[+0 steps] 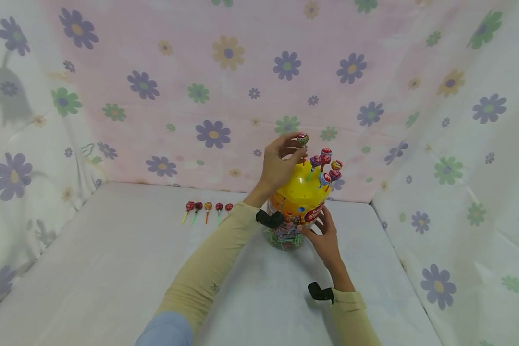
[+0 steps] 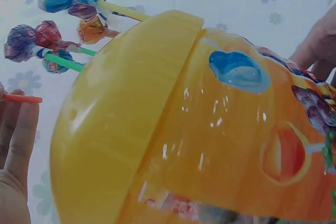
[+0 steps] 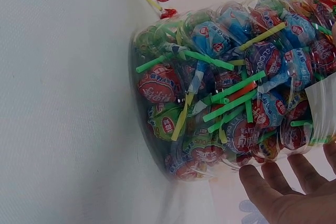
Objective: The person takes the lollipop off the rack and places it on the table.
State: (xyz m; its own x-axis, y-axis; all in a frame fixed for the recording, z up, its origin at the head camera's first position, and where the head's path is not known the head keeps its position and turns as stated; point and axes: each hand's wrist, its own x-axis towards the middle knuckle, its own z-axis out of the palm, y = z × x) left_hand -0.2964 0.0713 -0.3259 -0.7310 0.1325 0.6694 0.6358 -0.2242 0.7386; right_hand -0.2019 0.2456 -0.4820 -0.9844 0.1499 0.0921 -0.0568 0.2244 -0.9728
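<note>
My left hand (image 1: 280, 161) pinches a wrapped lollipop (image 1: 302, 139) beside the yellow domed lid (image 1: 304, 185) of a big clear jar. In the left wrist view its orange stick (image 2: 25, 98) pokes past the fingertips, apart from the lid. Several lollipops (image 1: 325, 157) stand with their sticks in the lid, heads outward. My right hand (image 1: 327, 238) holds the jar (image 1: 285, 239) low on its side, thumb at the front and fingers round the right. Through the clear wall in the right wrist view, many wrapped lollipops (image 3: 160, 83) with green and yellow sticks show.
Left of the jar, several lollipops (image 1: 208, 206) lie in a row on the white table (image 1: 112, 259); my left forearm partly covers the row's right end. Flower-patterned cloth (image 1: 173, 105) stands behind and on both sides.
</note>
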